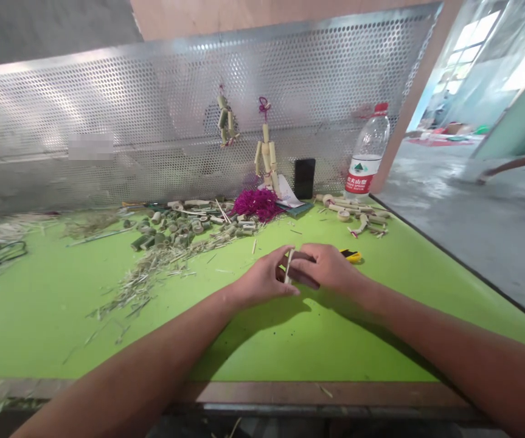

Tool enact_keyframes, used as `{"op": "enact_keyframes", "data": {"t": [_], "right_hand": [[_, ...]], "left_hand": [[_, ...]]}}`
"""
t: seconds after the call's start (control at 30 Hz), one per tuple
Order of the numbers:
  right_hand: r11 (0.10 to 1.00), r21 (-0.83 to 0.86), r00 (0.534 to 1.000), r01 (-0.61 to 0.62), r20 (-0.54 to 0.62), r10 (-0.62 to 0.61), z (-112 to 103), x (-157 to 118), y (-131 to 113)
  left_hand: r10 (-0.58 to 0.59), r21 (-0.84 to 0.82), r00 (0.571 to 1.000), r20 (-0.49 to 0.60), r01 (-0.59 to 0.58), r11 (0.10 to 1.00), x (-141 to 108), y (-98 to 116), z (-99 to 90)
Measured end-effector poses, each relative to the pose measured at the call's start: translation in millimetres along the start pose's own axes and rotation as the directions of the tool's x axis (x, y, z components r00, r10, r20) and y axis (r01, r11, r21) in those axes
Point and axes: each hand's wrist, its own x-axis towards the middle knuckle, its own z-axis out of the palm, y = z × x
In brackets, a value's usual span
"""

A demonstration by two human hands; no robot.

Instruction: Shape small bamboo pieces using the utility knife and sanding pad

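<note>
My left hand (269,274) holds a thin, pale bamboo piece (289,266), upright between its thumb and fingers. From the other side, my right hand (330,267) meets it with curled fingers closed at the same piece; its thumb and palm are partly hidden. A yellow and black utility knife (352,256) shows just behind my right hand, and I cannot see whether the hand touches it. A small bamboo sliver (254,246) lies on the green tabletop (253,353) beyond my left hand.
Cut bamboo tubes (184,228) and shavings (139,283) spread across the left. Behind are magenta cord (257,205), a jointed bamboo figure (266,155), a phone (305,178) and a water bottle (366,155). Bamboo parts (358,213) lie right. A perforated metal panel (162,121) bounds the back.
</note>
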Motion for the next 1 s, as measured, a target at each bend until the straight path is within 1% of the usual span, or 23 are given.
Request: {"op": "enact_keyframes", "data": {"t": [0.07, 0.1, 0.2, 0.23, 0.37, 0.4, 0.5, 0.53, 0.57, 0.67, 0.7, 0.73, 0.8, 0.83, 0.87, 0.97, 1.0], "right_hand": [[0.999, 0.032, 0.998, 0.021, 0.054, -0.023, -0.2, -0.8, -1.2], [0.999, 0.042, 0.999, 0.013, 0.041, -0.015, -1.1, -0.4, -1.5], [0.999, 0.035, 0.997, -0.034, -0.067, 0.037, -4.1, 1.4, -1.3], [0.999, 0.031, 0.996, -0.039, -0.077, 0.041, -4.2, 1.4, -1.0], [0.998, 0.056, 0.999, 0.000, 0.042, -0.003, -1.8, 0.4, -0.1], [0.999, 0.054, 0.999, 0.003, 0.036, -0.005, -1.8, 0.9, 0.2], [0.999, 0.016, 0.997, -0.027, -0.071, 0.028, -2.9, 2.4, 0.4], [0.999, 0.012, 0.996, -0.037, -0.079, 0.038, -2.9, 2.0, 0.1], [0.999, 0.013, 0.998, -0.035, -0.056, 0.036, -2.6, 1.2, -0.5], [0.999, 0.039, 0.997, 0.002, 0.075, -0.004, -1.6, -1.3, -2.5], [0.999, 0.044, 0.997, 0.004, 0.081, -0.007, -2.1, -1.1, -2.8], [0.999, 0.038, 0.999, -0.005, 0.053, 0.003, -3.2, -0.3, -2.9], [0.999, 0.012, 0.998, -0.048, -0.042, 0.049, -6.0, 1.9, -2.5], [0.998, 0.005, 0.995, -0.064, -0.073, 0.065, -7.0, 2.6, -2.3], [0.998, 0.004, 0.995, -0.069, -0.074, 0.069, -7.3, 2.8, -2.3], [0.999, 0.036, 0.999, -0.016, 0.049, 0.014, -5.3, 0.6, -2.8], [0.999, 0.042, 0.997, -0.001, 0.073, -0.002, -4.4, 0.1, -3.0]], "left_hand": [[0.001, -0.007, 1.000, 0.000, -0.001, 1.000, 0.2, -1.2, -0.5], [0.003, 0.000, 1.000, -0.005, -0.003, 1.000, 0.2, -1.5, -0.6], [0.013, 0.041, 1.000, -0.012, -0.012, 0.999, 0.0, -0.9, -0.3], [0.016, 0.041, 1.000, -0.004, -0.016, 0.999, 0.0, -0.7, -0.2], [0.012, -0.045, 1.000, 0.014, -0.012, 0.999, 0.5, -1.0, -0.2], [0.011, -0.052, 1.000, 0.004, -0.011, 0.999, 0.6, -1.0, -0.2], [0.009, -0.010, 1.000, -0.026, -0.010, 1.000, 0.2, -0.6, 0.3], [0.011, 0.001, 1.000, -0.022, -0.011, 1.000, 0.2, -0.8, 0.6], [0.012, 0.002, 1.000, -0.015, -0.012, 1.000, 0.3, -1.4, 1.0], [0.011, -0.040, 1.000, -0.002, -0.011, 0.999, 1.2, -3.9, 1.8], [0.012, -0.049, 1.000, -0.007, -0.012, 0.999, 1.5, -4.5, 1.9], [0.015, -0.048, 1.000, -0.014, -0.016, 0.999, 1.6, -4.7, 1.9], [0.021, -0.024, 1.000, -0.018, -0.022, 0.999, 1.6, -4.5, 1.5], [0.022, -0.011, 1.000, -0.013, -0.022, 1.000, 1.5, -4.4, 1.1], [0.020, -0.006, 1.000, -0.002, -0.020, 1.000, 1.5, -4.4, 0.8], [0.016, -0.047, 1.000, 0.020, -0.015, 0.999, 2.1, -5.8, 0.1], [0.018, -0.061, 1.000, 0.021, -0.017, 0.998, 2.4, -6.3, 0.1]]}}
